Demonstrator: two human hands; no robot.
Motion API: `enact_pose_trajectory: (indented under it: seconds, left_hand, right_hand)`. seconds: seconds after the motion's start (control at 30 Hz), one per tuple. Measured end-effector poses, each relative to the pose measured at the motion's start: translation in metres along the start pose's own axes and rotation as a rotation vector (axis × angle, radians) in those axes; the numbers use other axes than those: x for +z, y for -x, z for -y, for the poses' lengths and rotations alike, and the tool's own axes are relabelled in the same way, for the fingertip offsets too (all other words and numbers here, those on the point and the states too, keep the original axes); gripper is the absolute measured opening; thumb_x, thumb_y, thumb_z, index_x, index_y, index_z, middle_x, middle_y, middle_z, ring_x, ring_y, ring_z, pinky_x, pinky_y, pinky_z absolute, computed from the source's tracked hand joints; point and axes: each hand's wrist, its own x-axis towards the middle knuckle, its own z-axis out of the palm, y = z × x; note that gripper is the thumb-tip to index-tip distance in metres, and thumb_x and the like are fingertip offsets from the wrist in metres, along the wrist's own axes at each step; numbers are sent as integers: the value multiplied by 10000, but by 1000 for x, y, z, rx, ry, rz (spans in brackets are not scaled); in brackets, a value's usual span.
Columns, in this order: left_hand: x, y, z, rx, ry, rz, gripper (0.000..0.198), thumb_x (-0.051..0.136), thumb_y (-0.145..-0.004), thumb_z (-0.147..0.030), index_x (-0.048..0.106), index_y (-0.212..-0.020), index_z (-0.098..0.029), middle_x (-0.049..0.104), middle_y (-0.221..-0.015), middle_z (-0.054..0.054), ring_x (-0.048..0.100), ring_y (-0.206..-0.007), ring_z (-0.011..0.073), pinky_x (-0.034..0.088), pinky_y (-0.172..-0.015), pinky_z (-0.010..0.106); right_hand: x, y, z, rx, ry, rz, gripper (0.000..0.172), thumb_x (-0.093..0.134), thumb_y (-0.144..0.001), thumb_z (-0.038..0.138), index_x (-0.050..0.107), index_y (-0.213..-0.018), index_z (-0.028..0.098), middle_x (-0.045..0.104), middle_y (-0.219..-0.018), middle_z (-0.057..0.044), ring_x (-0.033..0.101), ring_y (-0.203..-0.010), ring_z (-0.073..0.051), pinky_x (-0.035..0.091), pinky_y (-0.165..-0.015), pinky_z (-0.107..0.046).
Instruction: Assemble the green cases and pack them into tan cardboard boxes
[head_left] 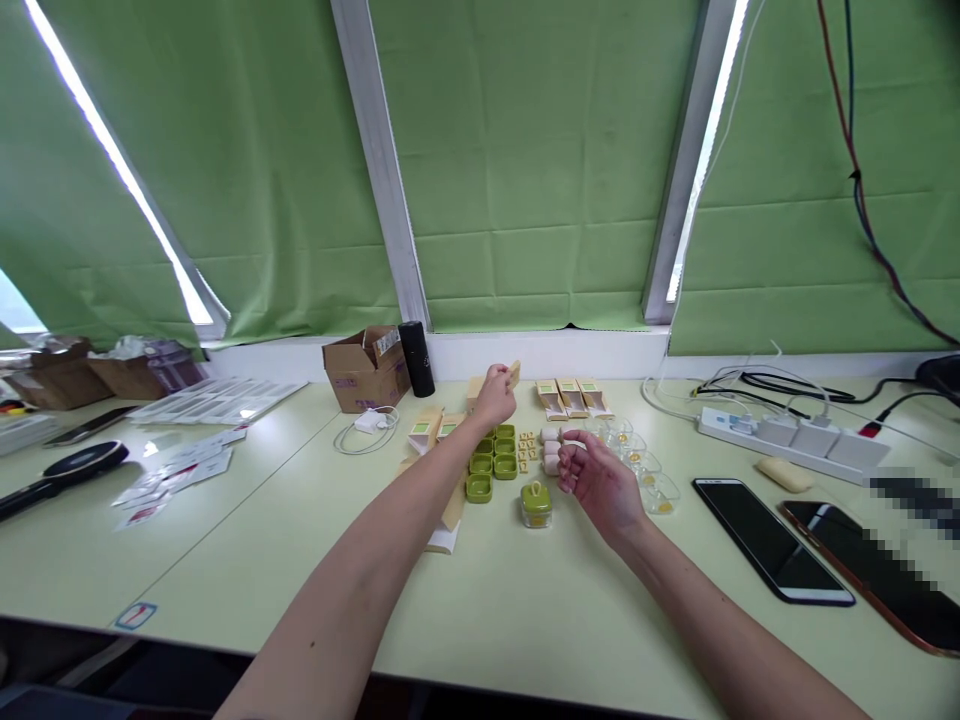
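My left hand (495, 396) reaches over the middle of the table, its fingers closed on a small tan cardboard piece (514, 374). Under that forearm lie several green square trays (480, 488) in rows and some folded tan boxes (424, 424). My right hand (604, 488) hovers with fingers apart and loosely curled, nothing seen in it. Close to it stand a small glass jar with a green lid (536, 505), pale pink round pieces (551, 458) and clear cups (660, 493). Small yellow squares (527, 452) lie beside the green trays.
Three tan boxes (573, 398) lie at the back. A cardboard carton (366, 368) and a black cylinder (416, 360) stand by the wall. On the right are a power strip (791, 440) and two phones, one white-edged (772, 540). Papers (180, 475) lie left.
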Motion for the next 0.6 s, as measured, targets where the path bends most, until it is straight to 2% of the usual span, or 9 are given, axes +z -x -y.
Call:
enact_pose_trajectory:
  seconds: [0.13,0.23,0.33,0.47,0.6]
  left_hand:
    - [-11,14,-7,57,158,-103,480,518,-940,-64,624,-1404,-127,437,-1456,162,597,-1335,261,499,-1197,437]
    - [-22,44,-20,131,225,-127,495,506,-964,-75,640,-1421,-209,469,-1456,117,559,-1396,245,459,-1241,432]
    - [-32,83,-36,278,216,-150,445,539,-997,-133,671,-1405,-251,529,-1439,113,521,-1428,280,478,-1213,493]
    - [-40,125,-54,434,197,-147,363,554,-1030,-165,724,-1338,-257,633,-1324,122,611,-1304,269,560,-1099,482]
    - [-41,146,-65,531,167,-142,279,582,-1037,-173,786,-1211,-248,708,-1173,109,693,-1115,232,608,-975,408]
  right_hand:
    - [-1,-1,4,4,1,-13,361,850,-760,510,696,-942,238,624,-751,-3,538,-654,-165,397,-561,-280]
    - [-3,-3,5,1,10,-29,363,854,-759,516,706,-937,236,648,-760,-7,559,-650,-166,409,-561,-287]
    - [-4,-5,5,-7,36,-50,387,881,-744,527,716,-932,233,676,-773,-12,584,-654,-168,428,-569,-292]
    - [-3,-7,4,-29,117,-78,441,934,-702,523,731,-959,228,743,-868,-43,644,-694,-180,470,-603,-306]
    - [1,-5,5,-64,164,-45,484,939,-712,543,730,-1021,234,783,-992,-76,723,-813,-222,547,-714,-356]
